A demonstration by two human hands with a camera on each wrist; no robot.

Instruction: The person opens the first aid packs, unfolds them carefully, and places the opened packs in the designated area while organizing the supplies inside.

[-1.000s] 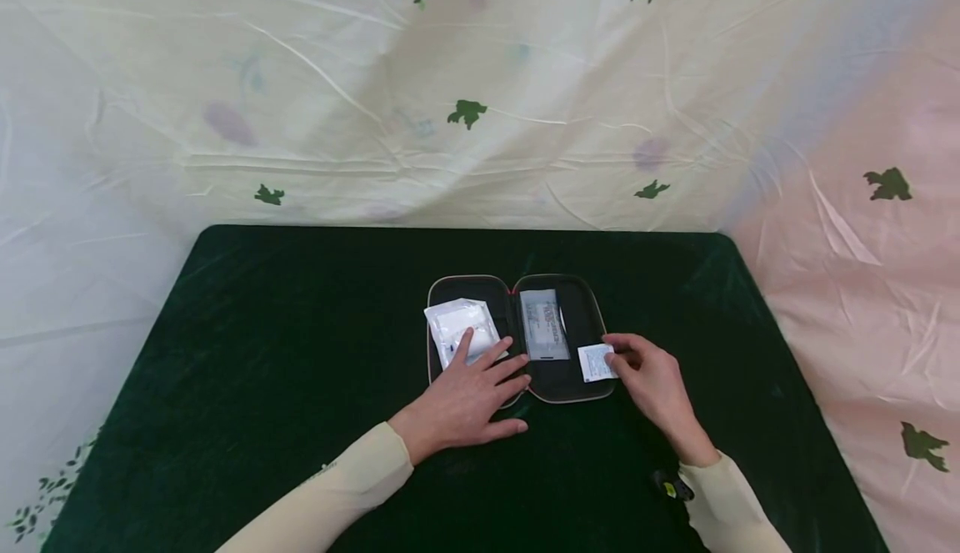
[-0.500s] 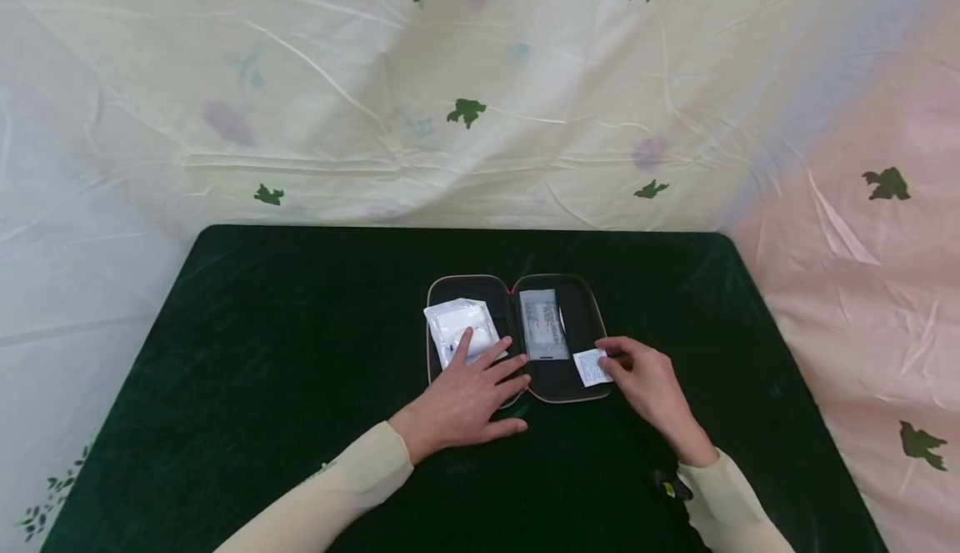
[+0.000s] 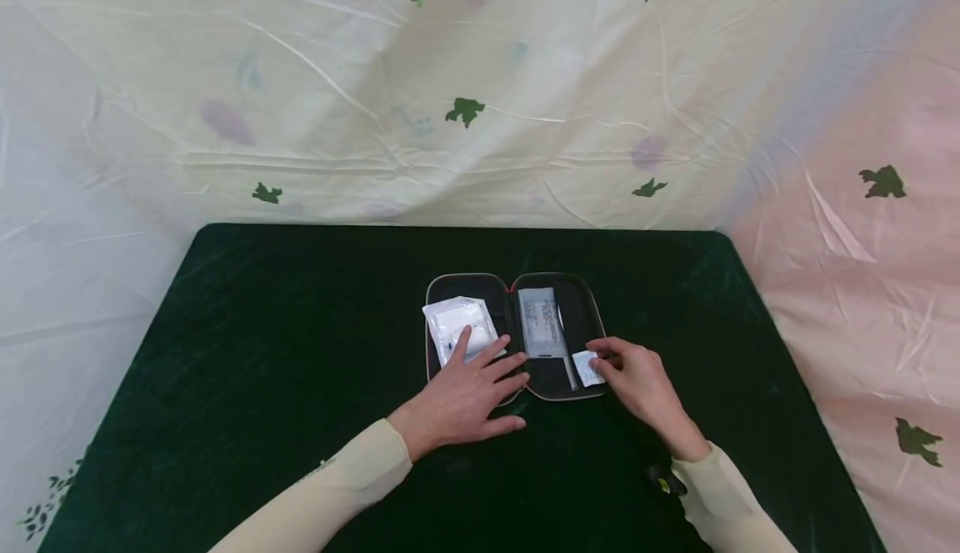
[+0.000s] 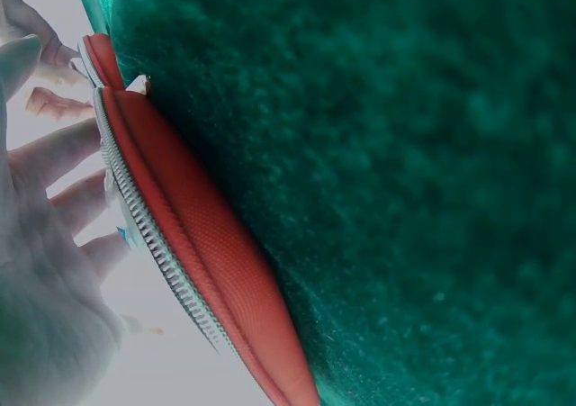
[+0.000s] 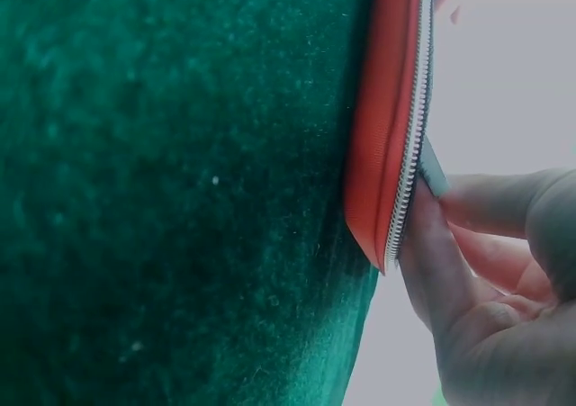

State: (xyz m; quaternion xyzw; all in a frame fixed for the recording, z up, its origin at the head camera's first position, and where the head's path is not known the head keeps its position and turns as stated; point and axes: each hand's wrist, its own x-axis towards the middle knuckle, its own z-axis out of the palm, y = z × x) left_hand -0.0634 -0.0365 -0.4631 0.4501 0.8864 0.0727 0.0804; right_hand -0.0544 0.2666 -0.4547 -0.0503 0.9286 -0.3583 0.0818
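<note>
A zippered case (image 3: 581,307) lies spread on the table, black inside; both wrist views show its red outer shell (image 4: 202,212) and zipper teeth. White packets (image 3: 452,317) fill much of its left half. My left hand (image 3: 459,403) rests over them, fingers straight and spread, reaching the case's middle fold. In the right half lies a flat printed grey-white pouch (image 3: 542,324) with a thin pale strip (image 3: 572,374) beside it. My right hand (image 3: 643,382) pinches a small white printed packet (image 3: 585,367) between thumb and forefinger, low over that half's right side.
Dark green velvety cloth covers the table (image 3: 300,328). A pale curtain (image 3: 337,77) with green leaf and bird shapes hangs behind it, turning pink (image 3: 862,286) on the right. A dark band (image 3: 666,480) sits at the right wrist.
My right hand has moved left with the small packet, further into the case's right half. The lower end of the thin strip now shows. My left hand has stayed in place.
</note>
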